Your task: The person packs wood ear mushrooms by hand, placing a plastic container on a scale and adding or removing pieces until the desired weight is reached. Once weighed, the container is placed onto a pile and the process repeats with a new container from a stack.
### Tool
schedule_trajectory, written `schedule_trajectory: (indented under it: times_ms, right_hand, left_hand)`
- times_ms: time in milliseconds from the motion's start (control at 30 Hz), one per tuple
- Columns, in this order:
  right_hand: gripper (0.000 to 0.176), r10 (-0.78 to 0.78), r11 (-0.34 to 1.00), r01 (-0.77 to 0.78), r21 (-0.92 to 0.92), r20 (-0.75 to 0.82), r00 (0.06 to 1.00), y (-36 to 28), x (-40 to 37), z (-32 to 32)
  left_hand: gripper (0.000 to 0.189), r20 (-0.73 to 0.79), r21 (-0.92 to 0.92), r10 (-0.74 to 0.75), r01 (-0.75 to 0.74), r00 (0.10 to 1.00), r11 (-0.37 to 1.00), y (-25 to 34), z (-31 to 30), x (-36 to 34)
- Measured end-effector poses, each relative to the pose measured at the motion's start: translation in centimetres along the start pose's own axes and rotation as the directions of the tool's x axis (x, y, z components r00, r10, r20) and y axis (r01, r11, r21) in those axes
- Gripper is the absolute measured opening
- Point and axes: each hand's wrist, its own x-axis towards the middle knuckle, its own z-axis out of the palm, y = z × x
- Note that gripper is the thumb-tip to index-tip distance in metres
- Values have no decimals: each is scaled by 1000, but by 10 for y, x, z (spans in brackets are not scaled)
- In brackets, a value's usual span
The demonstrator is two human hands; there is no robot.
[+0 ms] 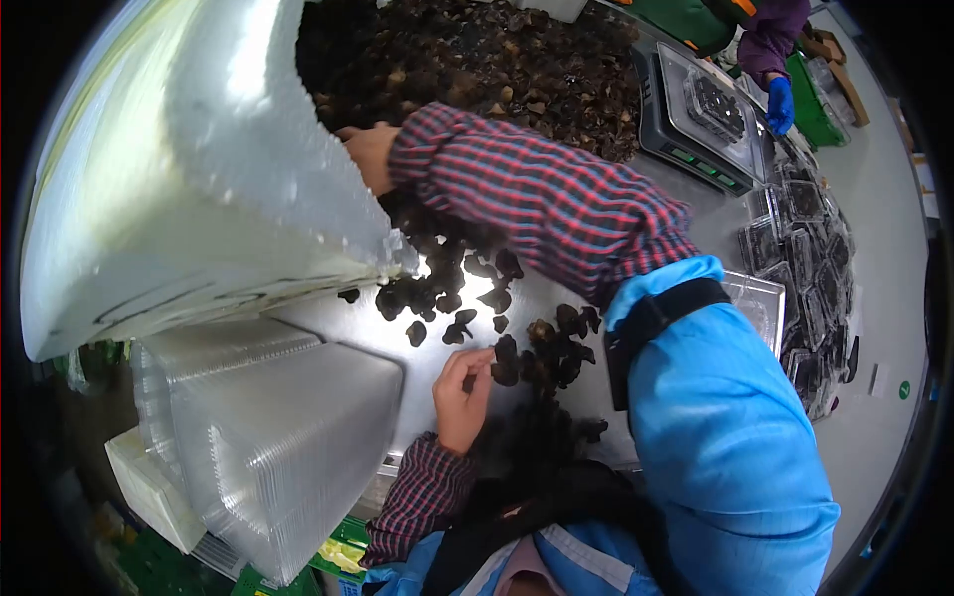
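My left hand (463, 397) is low over the metal table, its fingers closed together beside a dark brown mushroom-like piece (506, 361); whether it pinches a piece is too small to tell. My right hand (372, 156) reaches across to the large heap of dark brown pieces (477, 60), next to the edge of a big white foam box (199, 169). The box hides some of its fingers, and what they touch cannot be made out. Scattered dark pieces (422, 295) lie between the two hands.
Stacked clear plastic trays (288, 427) stand at the lower left. At the upper right is a scale (711, 119) bearing a filled clear box. Several packed clear boxes (805, 268) lie at the right. Another person's blue-gloved hand (780, 105) is beside a green crate (817, 99).
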Motion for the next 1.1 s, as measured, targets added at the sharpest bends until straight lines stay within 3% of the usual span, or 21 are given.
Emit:
schedule_trajectory:
  times_ms: [67, 133, 233, 267, 333, 400, 467, 500, 600, 633, 667, 733, 800, 833, 867, 933, 1100]
  right_hand:
    - [73, -58, 996, 55, -75, -34, 998, 15, -20, 8]
    - [79, -43, 996, 49, -68, 89, 995, 28, -55, 12]
    - [82, -2, 995, 1, 98, 13, 1000, 47, -130, 38]
    - [85, 46, 983, -51, 179, 29, 999, 48, -153, 42]
    - [96, 107, 992, -102, 68, -80, 991, 42, -194, 47]
    - [112, 107, 985, -78, 157, -192, 976, 48, -215, 45]
    - [118, 299, 950, -266, 161, -234, 925, 52, -234, 45]
    - [124, 385, 919, -360, 162, -170, 907, 59, -241, 53]
    - [128, 478, 857, -453, 247, -53, 877, 58, -246, 84]
    - [129, 518, 845, -506, 174, -31, 855, 46, -246, 89]
    - [123, 501, 848, -474, 237, -66, 863, 36, -246, 94]
    - [117, 486, 825, -434, 362, -62, 872, 19, -252, 110]
    - [114, 516, 820, -450, 354, -115, 849, -3, -266, 120]
    - [114, 541, 810, -479, 340, -115, 833, -10, -271, 122]
    - [114, 565, 798, -507, 325, -115, 817, -17, -274, 121]
    - [113, 574, 806, -497, 322, -215, 790, -28, -271, 137]
    - [81, 749, 559, -562, 609, -81, 657, -69, -271, 151]
  left_hand:
    - [17, -21, 14, 30, -29, 999, 999, -5, 1, 0]
    - [20, -15, 19, 52, -52, 999, 998, -9, 1, 2]
    - [29, -120, 51, 104, -99, 987, 994, -8, 2, 15]
    - [39, -136, 138, 131, -112, 982, 984, -5, 2, 23]
    - [53, -202, 170, 158, -125, 966, 978, 10, 11, 42]
    - [74, -184, 387, 331, -242, 926, 890, 11, 21, 68]
    - [93, -124, 526, 429, -307, 895, 793, 21, 33, 92]
    - [100, -99, 574, 428, -300, 899, 762, 27, 39, 104]
    - [119, -9, 731, 402, -268, 916, 628, 28, 57, 139]
    - [119, 63, 763, 346, -269, 936, 587, 27, 60, 148]
    - [119, 130, 794, 285, -272, 949, 544, 24, 62, 154]
    - [107, 183, 785, 318, -333, 930, 522, 21, 70, 148]
    - [105, 246, 722, 292, -376, 924, 581, 15, 71, 132]
    - [103, 247, 727, 312, -388, 917, 566, 13, 73, 127]
    - [104, 290, 737, 216, -362, 932, 571, 11, 74, 111]
    - [105, 226, 786, 271, -339, 936, 517, 9, 80, 105]
    - [84, 331, 740, 154, -357, 931, 571, -5, 70, 94]
